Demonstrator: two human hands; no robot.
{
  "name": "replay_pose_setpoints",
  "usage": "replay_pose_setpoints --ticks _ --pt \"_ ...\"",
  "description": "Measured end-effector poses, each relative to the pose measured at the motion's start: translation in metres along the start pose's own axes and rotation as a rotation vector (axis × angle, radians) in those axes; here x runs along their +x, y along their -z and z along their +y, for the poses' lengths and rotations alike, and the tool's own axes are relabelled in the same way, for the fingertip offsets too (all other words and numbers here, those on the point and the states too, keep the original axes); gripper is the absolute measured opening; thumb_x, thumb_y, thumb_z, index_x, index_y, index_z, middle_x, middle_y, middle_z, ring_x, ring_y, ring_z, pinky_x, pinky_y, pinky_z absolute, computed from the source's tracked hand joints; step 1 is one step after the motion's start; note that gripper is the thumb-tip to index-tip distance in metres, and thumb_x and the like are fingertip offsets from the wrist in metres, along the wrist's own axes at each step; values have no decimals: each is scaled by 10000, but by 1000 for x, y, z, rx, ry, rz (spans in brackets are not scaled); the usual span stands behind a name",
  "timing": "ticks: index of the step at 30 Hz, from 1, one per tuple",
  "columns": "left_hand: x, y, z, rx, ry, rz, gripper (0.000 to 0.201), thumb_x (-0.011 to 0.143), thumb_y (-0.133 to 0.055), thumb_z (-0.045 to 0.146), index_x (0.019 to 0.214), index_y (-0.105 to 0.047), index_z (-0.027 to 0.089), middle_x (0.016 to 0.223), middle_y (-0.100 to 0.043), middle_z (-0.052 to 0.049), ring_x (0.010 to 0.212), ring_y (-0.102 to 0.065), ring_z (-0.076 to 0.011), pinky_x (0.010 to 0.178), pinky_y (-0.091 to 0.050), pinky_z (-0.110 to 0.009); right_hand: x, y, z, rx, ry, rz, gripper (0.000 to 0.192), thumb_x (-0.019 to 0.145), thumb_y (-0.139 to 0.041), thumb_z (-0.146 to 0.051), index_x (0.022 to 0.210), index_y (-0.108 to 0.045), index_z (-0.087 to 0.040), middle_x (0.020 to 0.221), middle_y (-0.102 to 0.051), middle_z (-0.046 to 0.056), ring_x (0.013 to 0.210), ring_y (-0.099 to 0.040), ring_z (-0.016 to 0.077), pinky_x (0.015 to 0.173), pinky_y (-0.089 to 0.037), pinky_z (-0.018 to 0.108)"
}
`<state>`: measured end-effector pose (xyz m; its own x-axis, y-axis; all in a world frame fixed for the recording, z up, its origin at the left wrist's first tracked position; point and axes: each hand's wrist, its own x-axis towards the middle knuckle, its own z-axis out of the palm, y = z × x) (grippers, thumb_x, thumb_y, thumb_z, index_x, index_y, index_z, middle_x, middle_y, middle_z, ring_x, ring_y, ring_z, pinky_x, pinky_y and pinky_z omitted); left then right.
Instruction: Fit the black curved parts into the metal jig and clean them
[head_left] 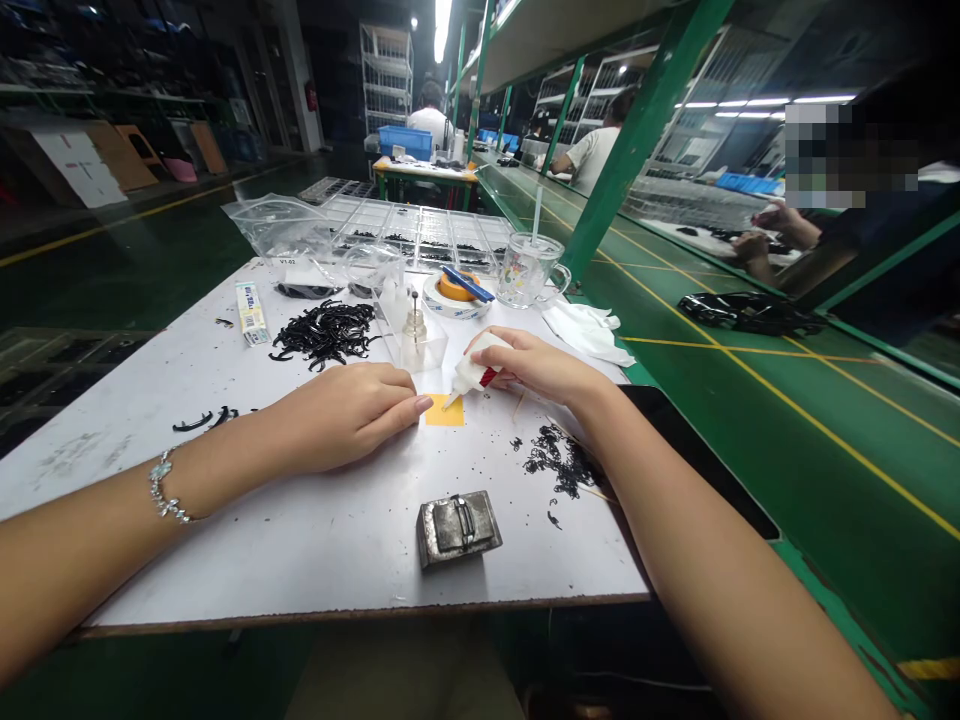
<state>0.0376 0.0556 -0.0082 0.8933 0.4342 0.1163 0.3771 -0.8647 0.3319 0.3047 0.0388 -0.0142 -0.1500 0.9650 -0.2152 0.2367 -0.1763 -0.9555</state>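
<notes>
Near the middle of the surface [225, 560], the right hand [536, 365] grips a small white bottle [474, 372], tip slanting down-left onto a yellow paper [445, 411]. The left hand [352, 412] rests curled, one fingertip touching the paper's left edge.

The white painted surface [225, 520] looks matt and scuffed. On it sit a dull, tarnished grey metal block [458, 526], a matt orange paper square [445, 411], a smooth white plastic squeeze bottle [472, 372] and glossy black plastic curved parts [326, 332].
</notes>
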Motion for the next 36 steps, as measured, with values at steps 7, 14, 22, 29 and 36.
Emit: replay_pose_setpoints --ticks 7,14,22,29,36 --pt "-1 0 -1 8 -6 7 591 1071 -215 465 900 -705 184 942 -675 -63 835 -596 -189 769 -429 -314 0 1 1 22 -11 18 303 767 -762 -372 1003 -628 -239 845 -611 10 643 -517 118 558 -442 247" --pt "0 0 -1 15 -4 4 603 1070 -202 475 904 -703 184 943 -671 -62 843 -593 -192 772 -422 -319 1 1 3 47 15 25 323 751 -759 -289 1047 -637 -248 837 -624 35 675 -551 162 557 -465 297" --pt "-1 0 -1 11 -8 0 609 1070 -196 479 903 -700 181 939 -666 -64 837 -584 -193 769 -409 -326 2 3 5 49 25 20 317 758 -752 -294 1049 -632 -253 805 -616 30 666 -545 164 560 -455 308" --pt "-1 1 -1 2 10 -12 606 1069 -198 481 913 -700 178 954 -662 -61 852 -585 -194 780 -402 -328 3 3 2 39 29 -9 137 797 -701 -309 877 -634 -221 704 -532 -3 537 -393 103 479 -333 267" --pt "-1 1 0 6 16 -18 596 1066 -207 469 913 -703 175 960 -663 -58 860 -590 -198 783 -410 -331 3 3 0 75 42 4 73 810 -668 -257 830 -633 -196 707 -521 -7 536 -378 87 483 -310 242"
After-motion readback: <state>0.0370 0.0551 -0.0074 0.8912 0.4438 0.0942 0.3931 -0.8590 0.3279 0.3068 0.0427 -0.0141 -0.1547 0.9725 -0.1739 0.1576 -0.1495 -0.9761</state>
